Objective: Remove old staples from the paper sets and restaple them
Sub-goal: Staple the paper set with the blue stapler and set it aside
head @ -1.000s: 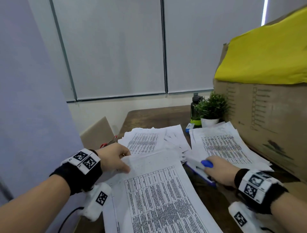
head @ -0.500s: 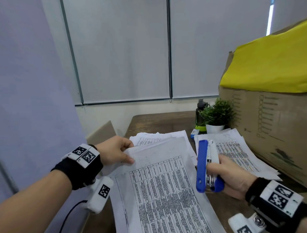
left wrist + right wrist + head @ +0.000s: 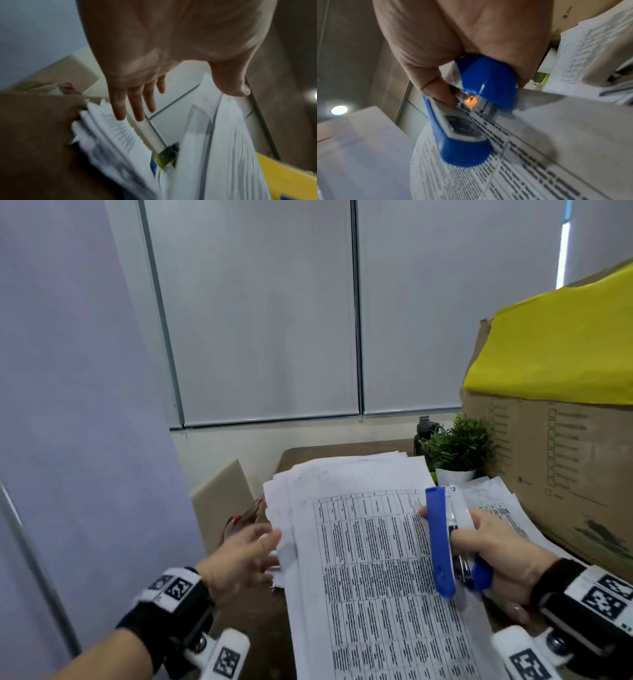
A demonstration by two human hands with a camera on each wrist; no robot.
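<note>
Our right hand (image 3: 493,546) has its grip closed around the blue stapler (image 3: 445,542), upright over the printed paper set (image 3: 370,577) on the desk (image 3: 260,618); our left hand (image 3: 245,556), fingers loose, hovers beside the sheets' left edge.

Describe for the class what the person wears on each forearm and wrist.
Both forearms are bare, without sleeves. Each wrist, left and right, carries a black band topped by white plates printed with black square codes. A white camera block bearing another code hangs below each wrist.
</note>
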